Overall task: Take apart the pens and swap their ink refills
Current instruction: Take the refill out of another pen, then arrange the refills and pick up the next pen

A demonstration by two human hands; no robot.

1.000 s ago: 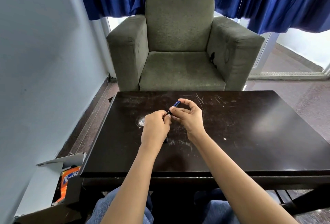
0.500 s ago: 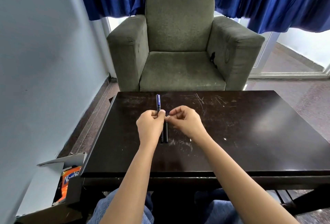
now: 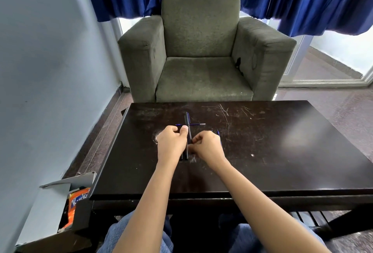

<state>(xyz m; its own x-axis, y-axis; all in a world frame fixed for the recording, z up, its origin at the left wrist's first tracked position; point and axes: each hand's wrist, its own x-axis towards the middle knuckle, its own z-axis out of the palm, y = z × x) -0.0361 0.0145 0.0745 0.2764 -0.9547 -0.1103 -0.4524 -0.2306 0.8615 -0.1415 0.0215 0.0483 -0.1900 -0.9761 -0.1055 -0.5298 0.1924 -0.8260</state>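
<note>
Partway, by my reading: one refill (image 3: pixel 197 124) pulled out, crossing black pen barrel (image 3: pixel 187 119), toward far edge of table (image 3: pixel 282 162), left of middle; swap and reassembly still to do. Left hand (image 3: pixel 171 144) curled, thumb pressing barrel; right hand (image 3: pixel 207 147) curled, pinch hidden, cannot tell what it holds; blue sliver (image 3: pixel 218 132) just beyond it; dark pen parts (image 3: pixel 186 155) on table between hands. Table dark, scratched; grey armchair (image 3: pixel 201 51) past far edge; blue curtain (image 3: pixel 302 0) above; box (image 3: pixel 76 202) with orange packet on floor by near left corner.
</note>
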